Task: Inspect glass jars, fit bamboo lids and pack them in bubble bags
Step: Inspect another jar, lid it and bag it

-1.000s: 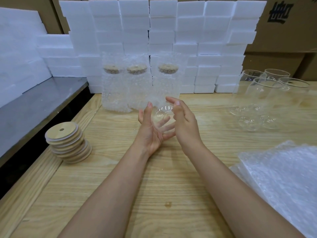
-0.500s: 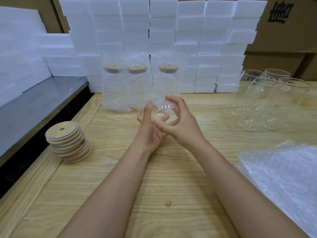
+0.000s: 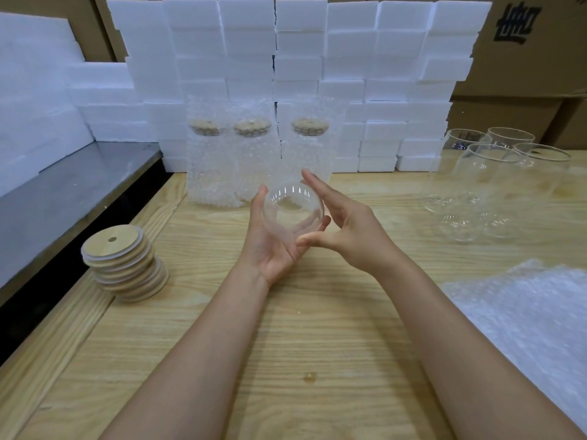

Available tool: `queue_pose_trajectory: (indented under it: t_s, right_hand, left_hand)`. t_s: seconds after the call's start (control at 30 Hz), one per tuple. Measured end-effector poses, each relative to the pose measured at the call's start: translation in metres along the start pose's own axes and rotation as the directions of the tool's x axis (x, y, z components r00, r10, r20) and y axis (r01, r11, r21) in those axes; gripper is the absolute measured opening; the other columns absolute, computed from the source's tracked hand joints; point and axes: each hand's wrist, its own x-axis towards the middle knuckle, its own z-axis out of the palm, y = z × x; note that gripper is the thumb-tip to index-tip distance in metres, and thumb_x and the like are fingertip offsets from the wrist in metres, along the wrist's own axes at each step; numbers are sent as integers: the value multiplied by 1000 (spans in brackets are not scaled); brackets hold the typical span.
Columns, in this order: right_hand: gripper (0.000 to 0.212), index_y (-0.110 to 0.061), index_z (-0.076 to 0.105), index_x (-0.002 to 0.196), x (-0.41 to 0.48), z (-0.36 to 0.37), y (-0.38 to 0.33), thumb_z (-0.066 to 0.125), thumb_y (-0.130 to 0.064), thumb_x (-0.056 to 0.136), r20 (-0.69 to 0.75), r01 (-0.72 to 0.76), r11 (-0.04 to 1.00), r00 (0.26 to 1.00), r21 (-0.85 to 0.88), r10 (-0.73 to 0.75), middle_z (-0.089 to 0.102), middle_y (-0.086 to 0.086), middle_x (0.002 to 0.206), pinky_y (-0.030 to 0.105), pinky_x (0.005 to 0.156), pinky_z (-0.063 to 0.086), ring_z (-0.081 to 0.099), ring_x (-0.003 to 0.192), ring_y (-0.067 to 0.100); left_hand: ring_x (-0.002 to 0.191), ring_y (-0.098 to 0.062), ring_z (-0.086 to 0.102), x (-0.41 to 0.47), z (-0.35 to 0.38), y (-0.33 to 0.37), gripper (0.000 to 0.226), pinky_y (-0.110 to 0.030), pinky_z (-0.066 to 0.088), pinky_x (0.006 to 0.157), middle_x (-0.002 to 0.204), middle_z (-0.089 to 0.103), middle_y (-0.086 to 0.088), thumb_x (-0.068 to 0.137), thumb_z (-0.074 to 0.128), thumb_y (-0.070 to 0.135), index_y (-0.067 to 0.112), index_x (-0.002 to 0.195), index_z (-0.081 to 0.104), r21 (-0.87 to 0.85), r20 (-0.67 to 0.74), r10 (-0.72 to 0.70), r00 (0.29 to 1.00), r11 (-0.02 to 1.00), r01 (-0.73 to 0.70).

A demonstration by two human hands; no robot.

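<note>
Slip hazard: glass jar (image 3: 292, 204) sits above the surface (image 3: 301, 328), cradled by curled left hand (image 3: 270, 252) fingers; right hand (image 3: 352, 230) fingers, nearly straight, steady its side. Smooth glass could drop during turning.

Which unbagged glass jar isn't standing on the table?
The glass jar held sideways in the left hand, the right hand against it; four other jars stand upright at right.

Fingers of the left hand (image 3: 272, 253) lie behind the glass jar (image 3: 292, 214), smeared by its curved wall. At upper centre, three packed jars (image 3: 251, 160) blur inside bubble wrap, and only their lids read clearly. The bubble bags (image 3: 524, 328) run off the lower right edge, and the print on the cardboard box (image 3: 540, 68) runs off the top right.
</note>
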Motion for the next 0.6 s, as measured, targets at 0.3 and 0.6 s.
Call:
queue_pose_trajectory:
  t_s: [0.3, 0.6]
  right_hand:
    - [45, -28, 59, 121, 0, -1, -5, 67, -23, 76, -58, 30, 965, 998, 261, -16, 53, -10, 136, 31, 116, 29, 35, 138, 6]
    - [7, -17, 59, 84, 9, 11, 2, 61, -16, 90, -369, 69, 928, 926, 367, 77, 64, -13, 97, 11, 80, 44, 59, 93, -5]
  left_hand:
    - [98, -34, 67, -2, 4, -1, 62, -38, 61, 73, 118, 64, -23, 86, 51, 58, 5, 108, 73, -45, 101, -17, 995, 999, 21]
    - [99, -34, 68, -1, 15, -14, 82, -40, 59, 82, 128, 55, -24, 85, 50, 58, 5, 146, 34, 75, 13, 11, 1000, 997, -12]
